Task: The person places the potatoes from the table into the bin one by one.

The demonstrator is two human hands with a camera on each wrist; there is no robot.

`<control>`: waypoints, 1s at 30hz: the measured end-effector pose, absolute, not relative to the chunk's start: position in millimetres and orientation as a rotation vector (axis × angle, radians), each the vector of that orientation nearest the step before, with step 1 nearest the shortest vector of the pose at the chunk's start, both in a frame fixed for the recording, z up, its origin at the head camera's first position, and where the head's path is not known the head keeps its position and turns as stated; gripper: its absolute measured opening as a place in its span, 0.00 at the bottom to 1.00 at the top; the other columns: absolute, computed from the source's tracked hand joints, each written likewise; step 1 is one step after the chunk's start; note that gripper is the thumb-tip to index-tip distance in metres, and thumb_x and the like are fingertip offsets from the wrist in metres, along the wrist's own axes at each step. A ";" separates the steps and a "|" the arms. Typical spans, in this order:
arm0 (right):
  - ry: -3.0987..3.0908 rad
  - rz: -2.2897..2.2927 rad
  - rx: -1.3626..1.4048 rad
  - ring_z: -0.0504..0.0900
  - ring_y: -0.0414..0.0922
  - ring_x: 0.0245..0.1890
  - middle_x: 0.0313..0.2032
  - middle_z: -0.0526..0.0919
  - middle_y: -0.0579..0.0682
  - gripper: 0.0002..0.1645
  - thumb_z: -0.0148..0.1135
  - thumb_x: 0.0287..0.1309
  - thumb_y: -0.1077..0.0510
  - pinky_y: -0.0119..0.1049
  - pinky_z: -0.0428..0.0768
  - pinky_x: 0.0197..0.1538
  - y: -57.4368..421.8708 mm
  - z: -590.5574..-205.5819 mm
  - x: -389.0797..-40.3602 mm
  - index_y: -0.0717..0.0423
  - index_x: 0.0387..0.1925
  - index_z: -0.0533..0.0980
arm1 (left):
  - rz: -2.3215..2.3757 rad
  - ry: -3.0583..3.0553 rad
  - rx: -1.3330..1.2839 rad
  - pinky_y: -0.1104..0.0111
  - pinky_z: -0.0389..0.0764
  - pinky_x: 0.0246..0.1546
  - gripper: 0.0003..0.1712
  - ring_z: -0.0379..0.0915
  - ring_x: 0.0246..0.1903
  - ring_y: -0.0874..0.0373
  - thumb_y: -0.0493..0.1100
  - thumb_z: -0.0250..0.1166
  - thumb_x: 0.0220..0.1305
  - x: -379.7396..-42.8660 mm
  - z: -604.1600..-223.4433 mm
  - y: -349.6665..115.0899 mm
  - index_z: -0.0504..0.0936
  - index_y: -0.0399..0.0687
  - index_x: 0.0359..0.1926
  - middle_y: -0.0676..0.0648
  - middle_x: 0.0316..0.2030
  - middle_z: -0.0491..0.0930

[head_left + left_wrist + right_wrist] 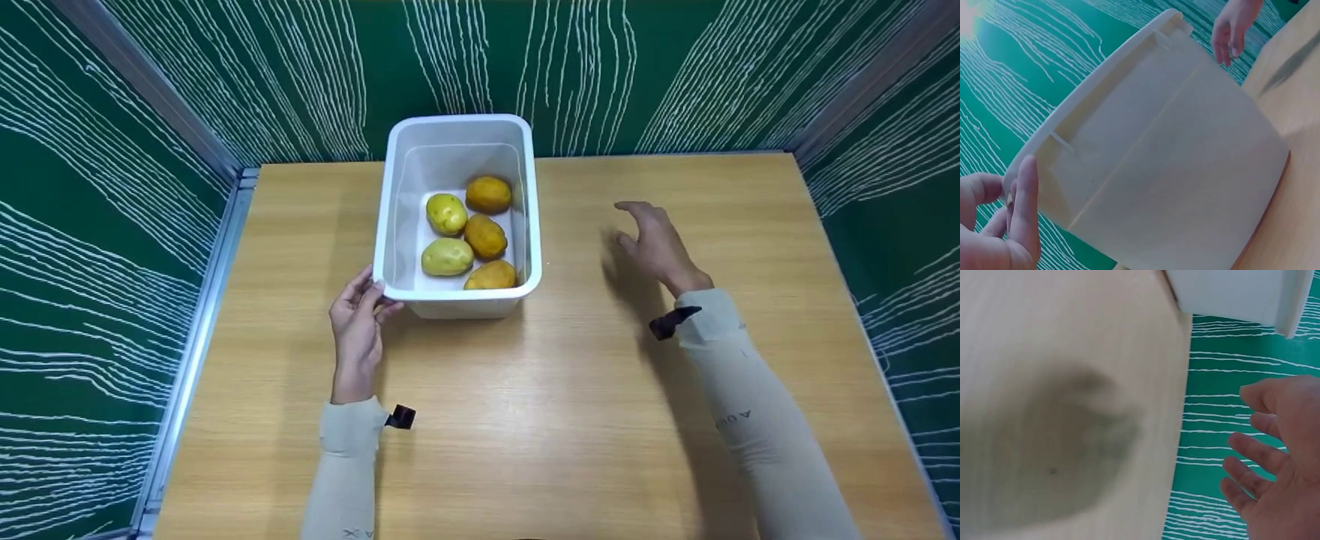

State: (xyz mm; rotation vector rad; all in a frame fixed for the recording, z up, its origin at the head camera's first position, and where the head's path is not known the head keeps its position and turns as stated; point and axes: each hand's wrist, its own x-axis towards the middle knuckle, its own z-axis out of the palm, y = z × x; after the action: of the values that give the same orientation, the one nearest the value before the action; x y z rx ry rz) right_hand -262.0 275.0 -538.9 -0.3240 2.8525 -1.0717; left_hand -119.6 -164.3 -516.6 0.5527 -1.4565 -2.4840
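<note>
A deep white plastic bin (458, 295) stands on the wooden table, and several potatoes lie on its floor. Two of them, a yellow-green potato (447, 214) and a paler potato (447, 256), sit on the left side. Browner ones, such as this potato (488, 195), lie along the right. My left hand (357, 322) pinches the bin's rim at its near left corner; in the left wrist view the thumb and fingers (1028, 197) grip that rim. My right hand (660, 244) hovers right of the bin, holding nothing, its fingers loosely bent and spread in the right wrist view.
The light wooden table (480, 450) extends around the bin on both sides and in front. Green panels (450, 67) with white wavy lines rise behind it and at the sides. A metal frame rail (202, 315) runs along the table's left edge.
</note>
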 end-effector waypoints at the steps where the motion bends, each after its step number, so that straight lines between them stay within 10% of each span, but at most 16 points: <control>1: 2.860 -1.076 -0.318 0.60 0.65 0.77 0.76 0.65 0.66 0.32 0.60 0.73 0.67 0.64 0.62 0.81 277.0 -541.5 -259.9 0.63 0.75 0.66 | -2.494 -1.453 0.544 0.73 0.91 0.31 0.24 0.81 0.31 0.57 0.24 0.55 0.75 -119.6 -517.2 -164.9 0.69 0.24 0.70 0.39 0.50 0.75; 16: 2.966 -1.053 -0.300 0.59 0.68 0.76 0.76 0.64 0.69 0.34 0.60 0.78 0.54 0.67 0.61 0.79 301.3 -567.0 -230.2 0.66 0.76 0.65 | -2.377 -1.807 0.367 0.63 0.90 0.50 0.26 0.81 0.46 0.53 0.44 0.47 0.85 -126.0 -527.2 -209.5 0.69 0.29 0.71 0.40 0.53 0.80; 22: 3.001 -0.996 -0.270 0.53 0.71 0.78 0.79 0.57 0.70 0.40 0.57 0.79 0.49 0.70 0.51 0.81 307.8 -573.2 -220.7 0.66 0.79 0.58 | -1.560 -2.538 0.361 0.45 0.59 0.82 0.34 0.54 0.77 0.40 0.49 0.53 0.83 -134.9 -549.3 -238.1 0.61 0.37 0.80 0.33 0.76 0.61; 30: 3.015 -0.891 -0.244 0.46 0.73 0.80 0.80 0.48 0.72 0.45 0.55 0.80 0.45 0.71 0.43 0.82 309.5 -582.3 -212.9 0.66 0.81 0.52 | -0.846 -2.956 0.349 0.42 0.26 0.84 0.46 0.22 0.83 0.35 0.58 0.51 0.82 -140.1 -567.9 -260.0 0.45 0.37 0.84 0.35 0.84 0.34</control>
State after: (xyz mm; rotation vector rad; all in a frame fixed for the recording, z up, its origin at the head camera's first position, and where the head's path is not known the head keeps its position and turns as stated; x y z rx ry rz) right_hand -212.9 309.5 -582.3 -0.2444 3.0149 -0.8907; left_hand -140.1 -260.0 -567.9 0.3490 -2.9563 -0.8464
